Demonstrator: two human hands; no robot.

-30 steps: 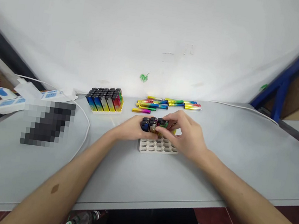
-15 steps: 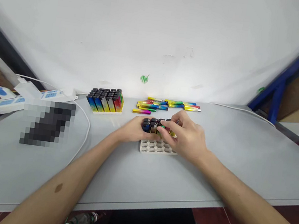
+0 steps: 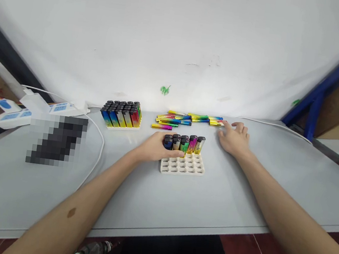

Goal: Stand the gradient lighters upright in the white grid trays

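Note:
A white tray point(image 3: 182, 168) with rows of slots sits before me, its near slots bare. Several lighters with black tops stand upright along its far side, among them a green lighter point(image 3: 184, 146) and a magenta lighter point(image 3: 191, 145). My left hand point(image 3: 157, 147) is curled round the left lighters, thumb across the front by the green one. Over to the right, my right hand point(image 3: 235, 139) has its fingers apart at the right end of a pile of shiny multicoloured lighter bodies point(image 3: 176, 121). Its fingertips are at or touching the pile's end; contact is unclear.
A second tray point(image 3: 122, 127) packed with upright lighters point(image 3: 121, 116) stands at the back left. Further left lie power strips point(image 3: 14, 117), a white cable point(image 3: 101, 151) and a blurred-out dark object point(image 3: 58, 141). The wall point(image 3: 179, 53) borders the table's back.
My right hand has left the lighters in the tray and moved right and back to the pile's right end, its fingers opening. My left hand stays round the standing lighters.

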